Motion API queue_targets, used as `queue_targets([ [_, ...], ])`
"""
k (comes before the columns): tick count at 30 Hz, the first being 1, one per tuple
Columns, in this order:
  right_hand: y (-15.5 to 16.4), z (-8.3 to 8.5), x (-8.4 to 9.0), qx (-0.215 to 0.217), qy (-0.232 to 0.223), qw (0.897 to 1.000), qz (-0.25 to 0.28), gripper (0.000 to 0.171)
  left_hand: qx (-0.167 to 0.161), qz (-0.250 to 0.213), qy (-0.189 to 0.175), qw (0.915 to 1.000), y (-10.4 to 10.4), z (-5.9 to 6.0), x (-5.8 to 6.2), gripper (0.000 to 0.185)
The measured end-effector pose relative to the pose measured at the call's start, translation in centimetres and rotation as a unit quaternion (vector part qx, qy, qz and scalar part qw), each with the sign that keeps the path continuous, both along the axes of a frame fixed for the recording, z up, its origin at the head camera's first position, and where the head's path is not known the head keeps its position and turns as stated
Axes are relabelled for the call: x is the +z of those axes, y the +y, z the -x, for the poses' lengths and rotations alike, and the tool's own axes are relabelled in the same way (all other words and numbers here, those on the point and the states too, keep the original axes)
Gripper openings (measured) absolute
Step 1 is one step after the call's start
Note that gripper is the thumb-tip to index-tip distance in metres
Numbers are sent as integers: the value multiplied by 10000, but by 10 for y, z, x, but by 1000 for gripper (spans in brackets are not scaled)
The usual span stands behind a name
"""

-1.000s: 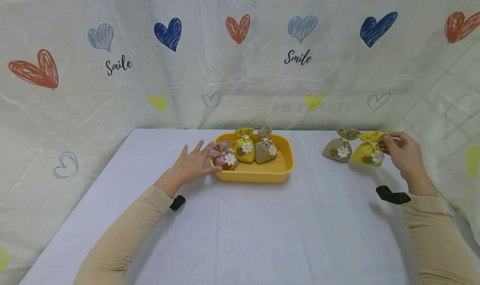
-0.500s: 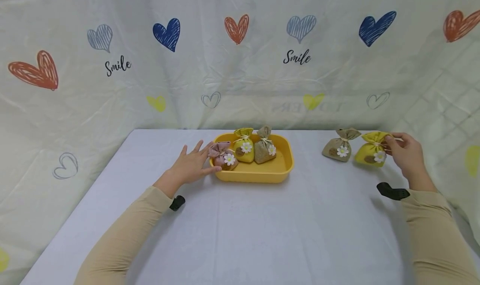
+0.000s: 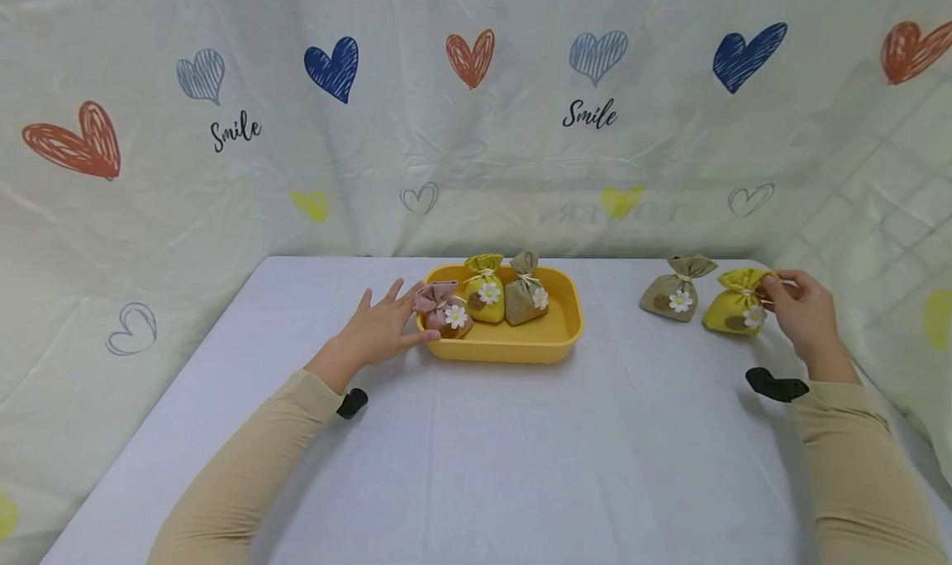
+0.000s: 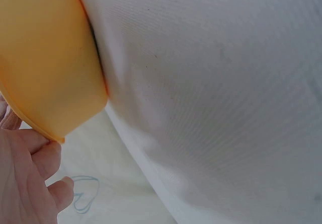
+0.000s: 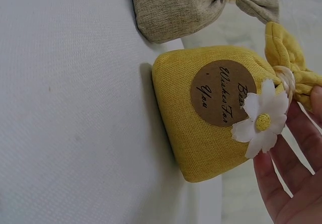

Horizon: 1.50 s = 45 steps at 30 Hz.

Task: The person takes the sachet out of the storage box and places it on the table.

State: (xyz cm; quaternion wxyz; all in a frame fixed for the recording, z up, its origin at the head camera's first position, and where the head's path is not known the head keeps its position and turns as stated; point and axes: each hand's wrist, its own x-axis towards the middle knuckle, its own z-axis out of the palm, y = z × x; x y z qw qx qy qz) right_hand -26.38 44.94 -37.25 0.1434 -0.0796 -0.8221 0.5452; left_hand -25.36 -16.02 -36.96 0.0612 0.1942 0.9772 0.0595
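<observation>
My right hand [image 3: 806, 313] pinches the gathered top of a yellow drawstring pouch [image 5: 201, 133], which has a white flower and a round brown label. The pouch stands at the table's far right, close to or on the cloth. Just left of it, apart, sits a grey-brown pouch [image 3: 669, 295]. My left hand [image 3: 383, 327] lies with spread fingers at the left end of a yellow tray [image 3: 521, 351], touching its rim. Inside the tray are a pink pouch [image 3: 439, 324], a second yellow pouch [image 3: 483, 305] and another grey-brown pouch [image 3: 523, 305].
A white cloth covers the table [image 3: 491, 458]. Behind it hangs a pale curtain [image 3: 506, 152] printed with hearts and lettering; more of it stands along both sides. The tray sits near the table's back edge.
My right hand has shifted the yellow pouch slightly to the right and down, opening a gap from the grey-brown pouch beside it. The left hand and tray have stayed put.
</observation>
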Motion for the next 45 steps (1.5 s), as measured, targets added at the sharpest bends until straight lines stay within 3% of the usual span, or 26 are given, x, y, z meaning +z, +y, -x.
queue_targets([
  [12,-1,-2,-3,-129,-39,9999,107,11,14,19,61,10000,0,1,-1,100],
  [18,1,-8,-5,-262,-26,9994,-220,13,14,-19,27,10000,0,0,-2,100],
  [29,8,-23,9,-288,38,9992,259,14,28,-40,4,10000,0,0,-1,100],
  [35,9,-27,18,-329,85,9991,240,12,31,1,-8,10000,0,-1,0,100],
  [42,4,-32,27,-41,456,9967,670,20,10,26,10,10000,0,-2,1,100],
  [45,0,-33,32,87,678,9957,624,22,13,22,5,10000,1,-1,1,99],
])
